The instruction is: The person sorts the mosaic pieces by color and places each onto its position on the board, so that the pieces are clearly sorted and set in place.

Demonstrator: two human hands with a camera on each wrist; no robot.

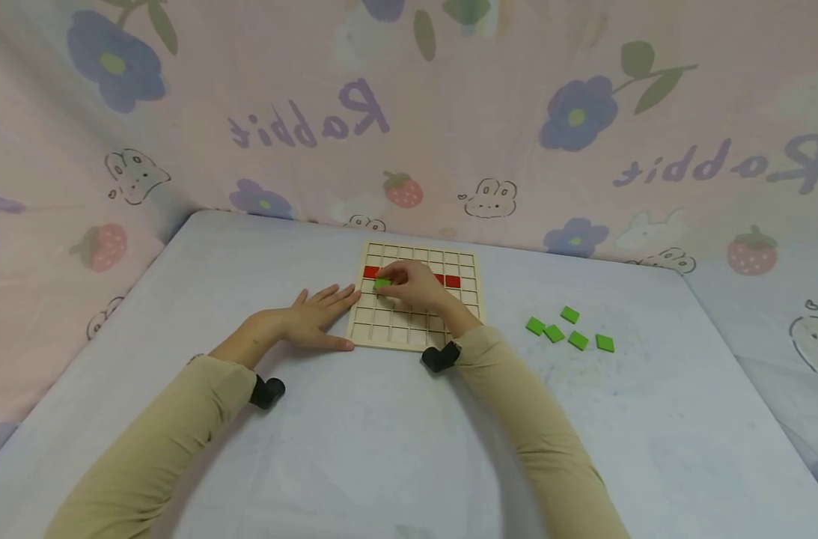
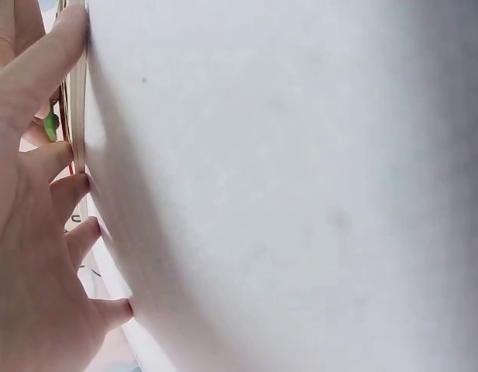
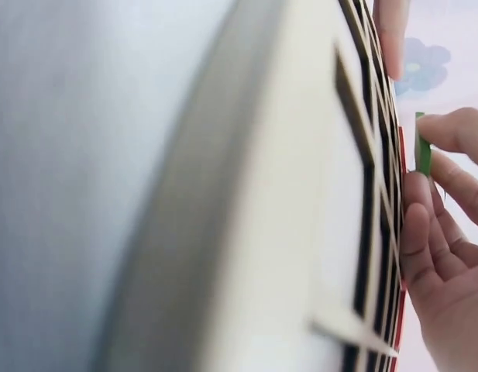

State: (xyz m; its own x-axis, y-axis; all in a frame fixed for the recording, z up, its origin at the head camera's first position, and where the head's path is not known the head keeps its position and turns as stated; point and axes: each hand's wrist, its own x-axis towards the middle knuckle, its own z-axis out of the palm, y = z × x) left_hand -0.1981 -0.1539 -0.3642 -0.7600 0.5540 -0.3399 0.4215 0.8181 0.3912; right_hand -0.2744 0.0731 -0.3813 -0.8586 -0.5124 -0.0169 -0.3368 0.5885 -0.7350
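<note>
A wooden grid board (image 1: 398, 335) lies on the table, with red square tiles (image 1: 453, 281) in one of its rows. My right hand (image 1: 415, 284) reaches over the board and pinches a green square tile (image 3: 423, 147) between thumb and fingers. In the head view that tile is close over a cell at the left, just below the leftmost red tile (image 1: 371, 272). The hand hides the middle of the red row. Flat on the table, my left hand (image 1: 314, 318) has its fingers spread, with fingertips and thumb right at the board's left edge.
Several loose green tiles (image 1: 578, 340) lie on the white table (image 1: 664, 404) to the right of the board. A patterned cloth (image 1: 442, 135) hangs behind the table's back edge. Each wrist carries a small black camera (image 1: 441, 358).
</note>
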